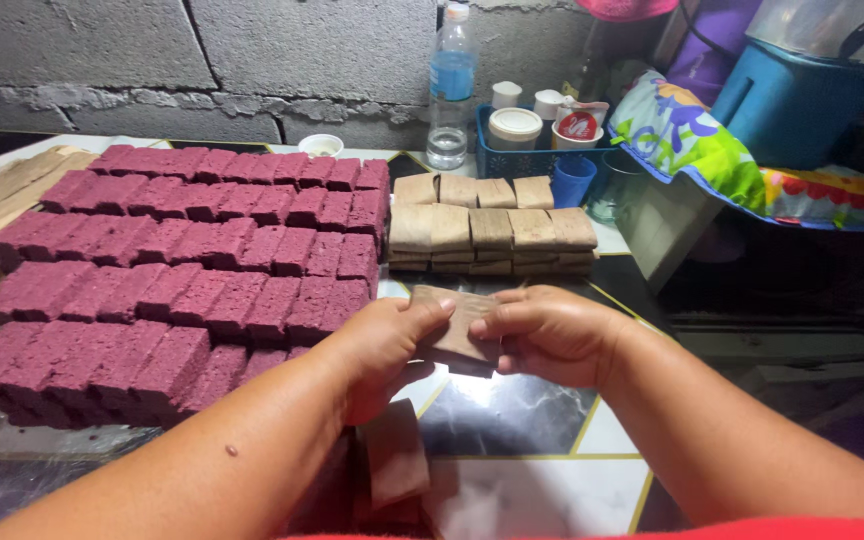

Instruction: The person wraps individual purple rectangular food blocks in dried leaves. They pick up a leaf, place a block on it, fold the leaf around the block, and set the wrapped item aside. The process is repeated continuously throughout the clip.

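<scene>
Both the left hand [384, 345] and right hand [550, 335] have their grip clamped on a brown wrapped piece [457, 328] held just above the table [512, 420], which looks light, soft and crushable, best pinched at its ends.

wrapped piece [457, 330]: ends covered by both hands | leaf strips [2, 195], left of purple cakes [192, 260]: cropped by edge

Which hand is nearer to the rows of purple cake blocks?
Left. The left hand sits right at the edge of the purple cake blocks. The right hand lies farther off, across the brown wrapped piece both hands hold.
</scene>
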